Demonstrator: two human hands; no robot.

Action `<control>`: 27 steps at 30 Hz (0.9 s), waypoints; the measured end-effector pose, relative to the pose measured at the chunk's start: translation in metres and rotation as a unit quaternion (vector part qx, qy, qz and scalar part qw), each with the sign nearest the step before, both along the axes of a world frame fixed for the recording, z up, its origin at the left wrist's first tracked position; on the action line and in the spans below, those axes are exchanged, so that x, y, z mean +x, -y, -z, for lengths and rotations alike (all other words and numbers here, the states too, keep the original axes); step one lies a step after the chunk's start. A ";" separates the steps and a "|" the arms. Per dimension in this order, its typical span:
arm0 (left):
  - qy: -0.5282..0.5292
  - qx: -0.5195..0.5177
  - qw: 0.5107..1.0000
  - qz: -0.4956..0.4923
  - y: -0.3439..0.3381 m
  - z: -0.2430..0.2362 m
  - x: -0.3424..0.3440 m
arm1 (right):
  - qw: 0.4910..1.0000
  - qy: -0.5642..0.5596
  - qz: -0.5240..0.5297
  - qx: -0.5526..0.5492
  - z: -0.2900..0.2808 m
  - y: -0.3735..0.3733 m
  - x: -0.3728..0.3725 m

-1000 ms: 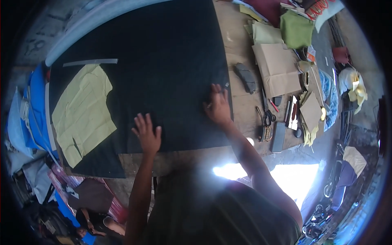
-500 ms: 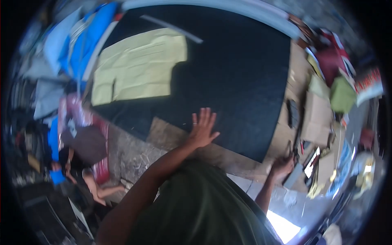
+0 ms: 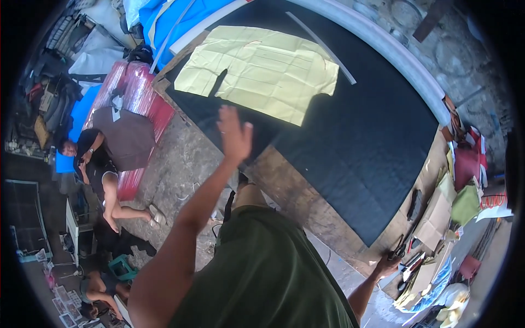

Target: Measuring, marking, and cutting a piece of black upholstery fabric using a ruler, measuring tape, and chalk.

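Note:
My left hand is raised with fingers stretched out, just below a creased pale yellow paper pattern with a slit at its left. The pattern lies on a large sheet of black material, beside a long pale straight strip. At the table's near right end, my right hand is closed on black-handled scissors. Around it lie a dark block, folded brown paper and small tools.
A pale roll runs along the wooden table's far edge. On the left, a person reclines by red wrapped bundles on a concrete floor; another person is near a green stool. Cloth pieces pile at right.
My view has swung leftward. My right hand has left the black sheet and moved to the scissors at the right. My left hand has moved toward the yellow pattern.

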State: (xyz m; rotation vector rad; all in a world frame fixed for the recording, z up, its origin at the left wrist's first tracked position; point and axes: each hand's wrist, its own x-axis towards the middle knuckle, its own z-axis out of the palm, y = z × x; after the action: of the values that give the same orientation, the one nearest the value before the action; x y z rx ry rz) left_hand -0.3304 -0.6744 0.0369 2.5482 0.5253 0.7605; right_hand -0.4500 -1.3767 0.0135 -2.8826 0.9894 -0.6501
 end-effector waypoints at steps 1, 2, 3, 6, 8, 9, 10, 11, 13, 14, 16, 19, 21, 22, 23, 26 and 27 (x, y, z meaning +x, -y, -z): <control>0.026 0.000 0.999 -0.047 -0.046 0.000 0.001 | 1.000 -0.005 0.014 -0.009 -0.003 -0.006 0.002; 0.050 0.026 0.994 -0.096 -0.103 0.005 -0.001 | 1.000 -0.010 0.023 -0.017 -0.007 -0.014 0.008; 0.093 0.072 0.984 -0.135 -0.162 0.008 -0.002 | 0.999 -0.014 0.034 -0.025 -0.014 -0.023 0.013; 0.085 0.035 0.963 -0.253 -0.317 -0.002 0.004 | 0.998 0.039 0.017 -0.052 -0.026 -0.091 0.014; -0.016 0.000 0.970 -0.245 -0.411 -0.005 0.016 | 0.994 0.078 -0.035 -0.065 -0.025 -0.170 0.017; -0.064 -0.009 0.975 -0.213 -0.456 -0.004 0.021 | 0.986 0.116 -0.098 -0.068 -0.023 -0.217 0.024; -0.067 -0.011 0.976 -0.209 -0.492 0.003 0.036 | 0.985 0.127 -0.116 -0.016 -0.022 -0.274 0.033; -0.075 0.014 0.980 -0.182 -0.525 0.013 0.053 | 0.981 0.137 -0.133 0.034 -0.023 -0.327 0.038; -0.095 0.063 0.985 -0.131 -0.581 0.030 0.070 | 0.970 0.131 -0.183 0.091 -0.018 -0.415 0.041; -0.105 0.086 0.985 -0.103 -0.603 0.041 0.074 | 0.957 0.140 -0.235 0.092 -0.021 -0.459 0.045; -0.156 0.065 0.982 -0.085 -0.618 0.055 0.083 | 0.952 0.100 -0.255 0.139 -0.025 -0.519 0.041; -0.269 0.034 0.960 -0.072 -0.629 0.038 0.099 | 0.942 0.058 -0.243 0.225 -0.041 -0.589 0.037; -0.299 0.005 0.953 -0.041 -0.646 0.020 0.104 | 0.940 0.066 -0.251 0.220 -0.050 -0.617 0.034; -0.330 -0.023 0.944 -0.016 -0.653 0.013 0.103 | 0.937 0.072 -0.264 0.218 -0.053 -0.628 0.033; -0.359 -0.051 0.932 0.009 -0.658 0.007 0.103 | 0.933 0.079 -0.278 0.215 -0.056 -0.638 0.033; -0.392 -0.053 0.918 0.016 -0.657 -0.001 0.099 | 0.922 0.074 -0.286 0.250 -0.066 -0.670 0.036; -0.394 -0.030 0.919 -0.002 -0.651 0.001 0.100 | 0.914 0.062 -0.283 0.284 -0.071 -0.683 0.041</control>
State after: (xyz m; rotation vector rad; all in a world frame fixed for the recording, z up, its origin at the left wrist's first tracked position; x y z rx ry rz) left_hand -0.2306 -0.0235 0.0363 2.7157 0.7708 -0.3307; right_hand -0.4087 -0.6941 0.0849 -2.3762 0.2252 -0.3995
